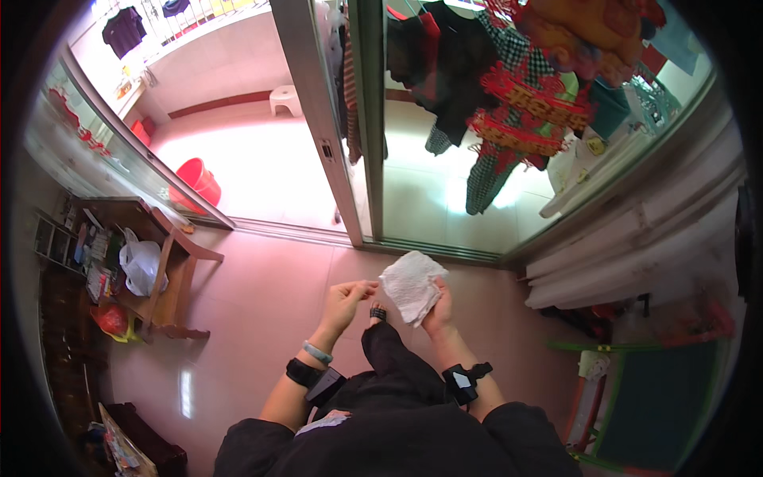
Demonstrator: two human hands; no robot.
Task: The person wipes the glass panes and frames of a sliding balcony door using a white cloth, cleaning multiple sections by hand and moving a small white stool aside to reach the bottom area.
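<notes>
In the head view a folded white textured cloth [411, 286] is held up in front of me above the tiled floor. My right hand [439, 310] grips it from its right side, with the thumb over the near face. At the cloth's left edge is my left hand [346, 304], its fingers bent together and their tips pointing at the cloth. Whether those fingertips touch or pinch the edge is not clear. A pale bangle [318, 352] circles my left wrist, and both forearms carry strapped black devices.
Ahead, a sliding glass door [325, 149] stands partly open, with a floor track [286, 231] across the opening. Beyond it are a red bucket [199, 182] and a white stool [286, 100]. A wooden chair [173, 280] bearing bags stands left; a green-framed board [656, 405] stands right.
</notes>
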